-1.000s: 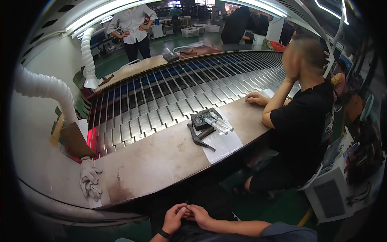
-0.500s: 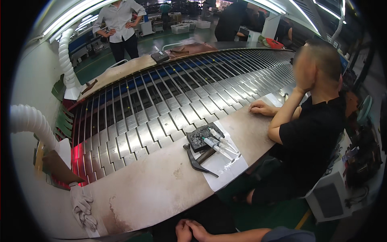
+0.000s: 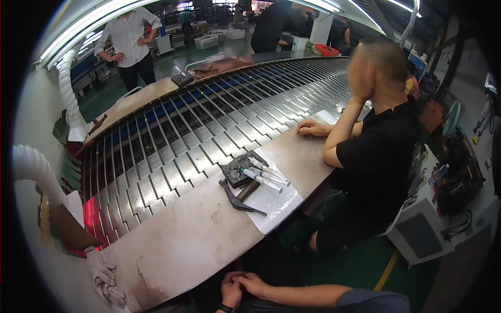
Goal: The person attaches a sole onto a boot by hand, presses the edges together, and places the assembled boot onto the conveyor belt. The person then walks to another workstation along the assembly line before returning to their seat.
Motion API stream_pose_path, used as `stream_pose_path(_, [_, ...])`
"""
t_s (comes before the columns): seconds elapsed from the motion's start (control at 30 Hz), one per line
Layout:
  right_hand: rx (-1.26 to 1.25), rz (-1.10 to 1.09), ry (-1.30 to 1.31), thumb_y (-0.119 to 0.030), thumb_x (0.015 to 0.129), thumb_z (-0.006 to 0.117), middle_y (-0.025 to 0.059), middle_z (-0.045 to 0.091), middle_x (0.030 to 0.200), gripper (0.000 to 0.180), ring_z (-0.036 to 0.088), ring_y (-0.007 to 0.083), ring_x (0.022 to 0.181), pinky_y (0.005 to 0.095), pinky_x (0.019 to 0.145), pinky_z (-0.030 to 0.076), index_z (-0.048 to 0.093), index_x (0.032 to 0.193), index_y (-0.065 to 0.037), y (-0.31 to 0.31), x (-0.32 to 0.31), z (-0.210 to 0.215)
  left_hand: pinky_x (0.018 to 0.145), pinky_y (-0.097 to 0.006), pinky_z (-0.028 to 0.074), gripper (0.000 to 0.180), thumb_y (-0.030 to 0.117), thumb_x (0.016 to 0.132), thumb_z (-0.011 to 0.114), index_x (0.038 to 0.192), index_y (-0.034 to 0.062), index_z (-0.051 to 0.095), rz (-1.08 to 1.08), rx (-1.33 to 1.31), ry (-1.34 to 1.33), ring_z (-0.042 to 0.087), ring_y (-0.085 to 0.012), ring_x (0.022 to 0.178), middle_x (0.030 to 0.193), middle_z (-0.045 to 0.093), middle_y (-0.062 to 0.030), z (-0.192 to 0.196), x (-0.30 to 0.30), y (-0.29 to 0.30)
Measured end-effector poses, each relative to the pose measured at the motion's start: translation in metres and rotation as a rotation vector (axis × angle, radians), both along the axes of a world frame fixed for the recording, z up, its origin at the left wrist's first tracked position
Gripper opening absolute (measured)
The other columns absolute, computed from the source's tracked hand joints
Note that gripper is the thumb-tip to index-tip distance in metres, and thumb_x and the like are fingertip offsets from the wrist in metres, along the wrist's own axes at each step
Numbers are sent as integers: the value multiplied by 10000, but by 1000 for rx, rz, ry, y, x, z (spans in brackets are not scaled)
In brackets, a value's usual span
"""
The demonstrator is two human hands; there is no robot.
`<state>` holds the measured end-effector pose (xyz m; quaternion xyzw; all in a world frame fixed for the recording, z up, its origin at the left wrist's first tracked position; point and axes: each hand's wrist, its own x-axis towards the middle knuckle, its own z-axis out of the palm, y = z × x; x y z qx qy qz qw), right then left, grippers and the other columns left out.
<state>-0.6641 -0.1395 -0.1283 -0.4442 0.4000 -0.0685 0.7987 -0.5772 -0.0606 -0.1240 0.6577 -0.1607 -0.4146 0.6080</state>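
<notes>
Hands: both rest together low in the view, right hand (image 3: 254, 284) laid over left hand (image 3: 230, 291), fingers folded into each other, holding nothing.
Left hand: a dark wristband shows at its wrist; it sits slightly further left, a little closer to the bench edge.
Right hand: its forearm runs off to the right along the lower edge, in a grey-blue sleeve.
Nearest things: syringes (image 3: 265, 176), a dark pad (image 3: 241, 168) and a curved dark tool (image 3: 238, 197), grouped on a white sheet (image 3: 276, 203) on the bench (image 3: 193, 235).
Direction: this group lies far from the hands, straight up the view and a touch right, well apart from both.
Long axis: the syringes lie side by side, slanting from far-left to near-right; the tool's handle runs much the same way.
Nearer hand: the right, by a slight margin; the difference is small with the hands clasped.
Other things: white gloves (image 3: 107, 275) lie at the near-left bench corner; a slatted conveyor (image 3: 209, 130) curves beyond the bench.
Other people: a seated person in black (image 3: 381, 156) leans on the bench at right.
</notes>
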Motion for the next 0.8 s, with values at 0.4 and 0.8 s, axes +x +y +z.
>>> stream_pose_path(0.4, [199,312,39,-292,1051,562,109,724,1147,362,698,177,1016,305,851,571,643,1279,-22,-6,6,11,840,-359,532,350,339,1043,580,1211,36,632,450,497,410,656,-201,992,1059,694,-106,-1,-30,383])
stream_pose_path(0.8, [198,358,28,-236,1058,554,105,717,1137,324,700,179,1018,307,860,574,643,1271,-9,-1,6,14,952,-331,481,405,283,1040,588,1360,34,584,339,698,599,612,-190,1116,1248,661,-77,-39,-36,381])
